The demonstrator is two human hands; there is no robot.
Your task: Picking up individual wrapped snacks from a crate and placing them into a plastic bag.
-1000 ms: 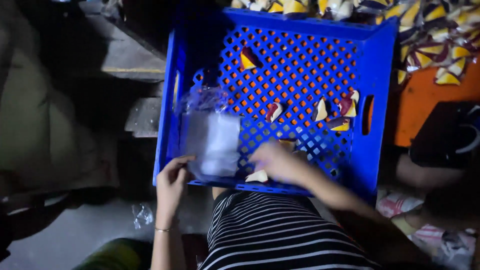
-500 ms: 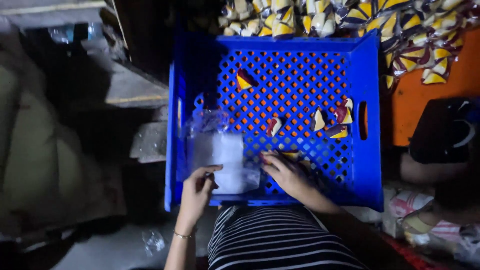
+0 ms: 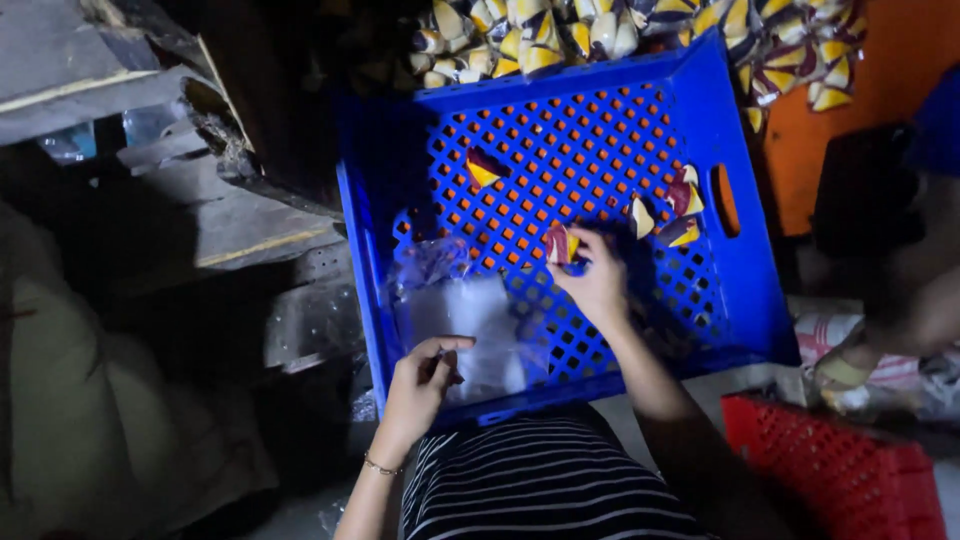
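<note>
A blue perforated plastic crate [image 3: 760, 300] lies in front of me. My left hand [image 3: 418, 385] pinches the near edge of a clear plastic bag [image 3: 462, 315] that rests inside the crate at its left. My right hand [image 3: 595, 280] reaches into the middle of the crate, fingers closed on a small red and yellow snack packet [image 3: 560, 243]. Another small packet [image 3: 482, 168] lies further back, and a few more packets [image 3: 668, 208] sit near the crate's right wall.
A heap of similar small packets [image 3: 600, 30] lies beyond the crate. A red crate [image 3: 850, 470] is at the lower right, an orange surface [image 3: 890, 60] at the upper right. Wooden boards [image 3: 200, 200] and a pale sack [image 3: 90, 420] lie left. Another person's limb [image 3: 900, 320] shows at right.
My right hand moved from the near edge of the crate to its middle and closed on a packet. My left hand kept hold of the clear bag. The view shifted.
</note>
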